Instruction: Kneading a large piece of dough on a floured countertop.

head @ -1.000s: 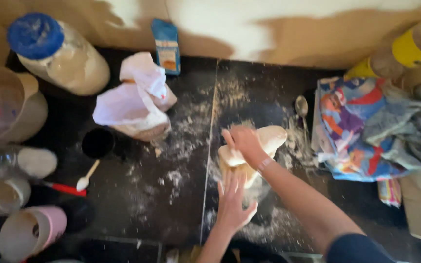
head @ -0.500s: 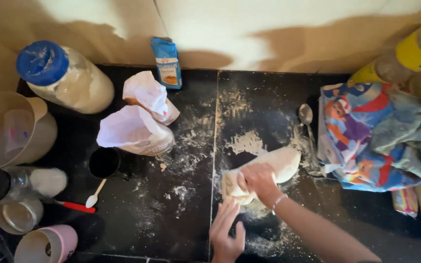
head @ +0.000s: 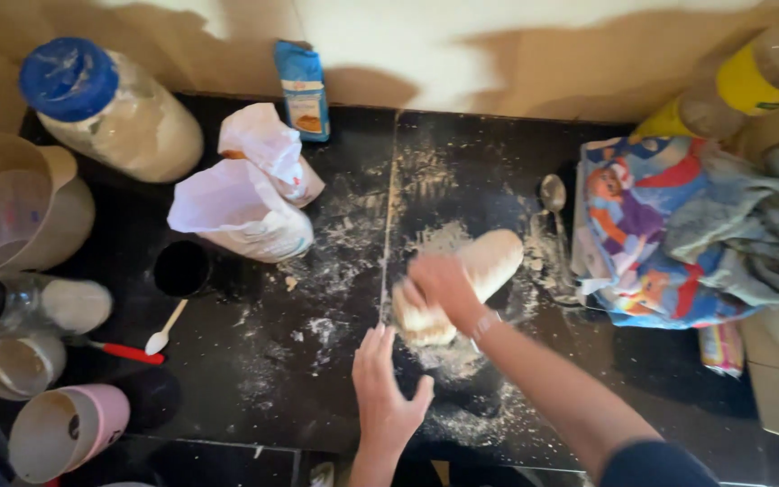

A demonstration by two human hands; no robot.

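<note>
At the upper left of the frame lies a blue-lidded jar (head: pixel 110 113), with a white paper bag (head: pixel 241 212) just right of it. Low in the centre, the left hand (head: pixel 385 388) rests flat and open on the floured black counter (head: pixel 254 379). Right of centre, the right hand (head: pixel 439 284) closes on the dough (head: pixel 475 275). A patterned cloth (head: pixel 678 230) fills the right side.
</note>
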